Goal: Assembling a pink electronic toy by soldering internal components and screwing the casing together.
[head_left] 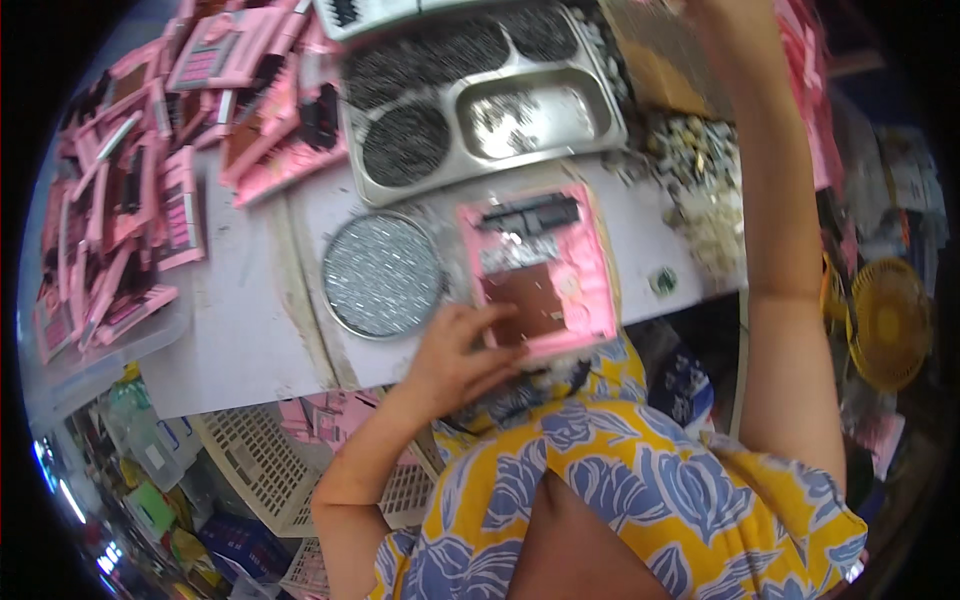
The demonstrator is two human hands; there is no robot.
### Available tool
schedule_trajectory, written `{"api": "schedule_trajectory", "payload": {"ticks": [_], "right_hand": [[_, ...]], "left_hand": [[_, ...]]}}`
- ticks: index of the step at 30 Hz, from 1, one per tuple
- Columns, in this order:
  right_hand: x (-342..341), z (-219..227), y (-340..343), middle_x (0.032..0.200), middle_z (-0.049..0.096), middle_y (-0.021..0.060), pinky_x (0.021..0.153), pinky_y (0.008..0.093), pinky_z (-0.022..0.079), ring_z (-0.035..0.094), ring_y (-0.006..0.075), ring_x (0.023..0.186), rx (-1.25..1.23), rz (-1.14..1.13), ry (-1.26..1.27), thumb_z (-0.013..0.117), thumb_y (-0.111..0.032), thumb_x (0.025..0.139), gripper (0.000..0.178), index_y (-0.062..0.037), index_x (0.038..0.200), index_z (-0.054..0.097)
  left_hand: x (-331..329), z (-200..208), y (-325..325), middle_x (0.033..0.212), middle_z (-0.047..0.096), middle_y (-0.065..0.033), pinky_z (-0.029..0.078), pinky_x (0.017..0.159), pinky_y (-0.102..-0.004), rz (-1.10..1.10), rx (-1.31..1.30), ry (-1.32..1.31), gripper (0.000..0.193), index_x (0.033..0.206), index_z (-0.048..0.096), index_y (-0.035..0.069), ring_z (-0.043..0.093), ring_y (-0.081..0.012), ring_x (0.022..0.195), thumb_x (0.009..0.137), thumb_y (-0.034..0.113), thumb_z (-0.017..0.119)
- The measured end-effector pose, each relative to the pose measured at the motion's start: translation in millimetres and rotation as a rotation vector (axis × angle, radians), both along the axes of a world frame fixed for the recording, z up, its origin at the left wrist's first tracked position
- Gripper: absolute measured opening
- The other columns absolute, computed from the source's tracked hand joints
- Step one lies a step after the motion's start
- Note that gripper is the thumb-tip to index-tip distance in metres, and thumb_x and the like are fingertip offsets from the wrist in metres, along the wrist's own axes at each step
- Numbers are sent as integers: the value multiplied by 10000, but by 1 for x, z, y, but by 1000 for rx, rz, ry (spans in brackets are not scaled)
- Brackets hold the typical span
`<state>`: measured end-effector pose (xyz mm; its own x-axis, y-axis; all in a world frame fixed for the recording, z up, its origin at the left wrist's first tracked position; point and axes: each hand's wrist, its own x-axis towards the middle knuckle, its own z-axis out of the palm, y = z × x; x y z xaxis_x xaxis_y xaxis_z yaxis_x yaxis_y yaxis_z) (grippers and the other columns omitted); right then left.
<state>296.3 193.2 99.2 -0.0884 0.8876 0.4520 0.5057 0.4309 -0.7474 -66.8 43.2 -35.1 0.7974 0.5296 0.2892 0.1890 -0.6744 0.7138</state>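
A pink plastic housing [590, 315] lies on the white table in front of me. It holds a black bar-shaped part [530, 214], a silvery piece [518, 254] and a flat brown plate [530, 300]. My left hand [455, 355] rests at its lower left edge, fingers apart, one reaching over the brown plate. My right arm stretches away to the top edge, where my right hand [700, 8] is mostly cut off, near a brown cardboard piece [655, 60]. Its fingers are hidden. Left of the housing sits a round dish [382, 275] full of small silvery metal pieces.
A metal compartment tray [490, 170] with dark small parts stands beyond the housing. Pink housings [130, 210] pile up at the left in a clear bin [150, 340]. Loose small parts [700, 180] lie at the right. Below are a cream crate [260, 460] and a yellow basket [888, 325].
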Motion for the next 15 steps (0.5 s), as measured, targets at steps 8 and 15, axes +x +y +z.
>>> {"api": "schedule_trajectory", "payload": {"ticks": [8, 15], "right_hand": [[-75, -80, -225, 913, 683, 59, 813, 388, 480, 587, 248, 914, -360, -9, -210, 767, -122, 802, 196, -72, 981, 706], [-82, -95, -221, 890, 670, 44, 754, 395, 479, 585, 272, 892, -94, 11, -336, 817, -138, 747, 186, -78, 859, 681]], "left_hand": [[4, 9, -1, 1356, 592, -135, 461, 946, -433, -6, -7, 34, 356, 1085, 795, 175, 558, -333, 1110, 732, 149, 835], [6, 13, -3, 1356, 609, -110, 500, 887, -418, 26, 33, 14, 346, 1068, 775, 149, 569, -320, 1032, 726, 143, 835]]}}
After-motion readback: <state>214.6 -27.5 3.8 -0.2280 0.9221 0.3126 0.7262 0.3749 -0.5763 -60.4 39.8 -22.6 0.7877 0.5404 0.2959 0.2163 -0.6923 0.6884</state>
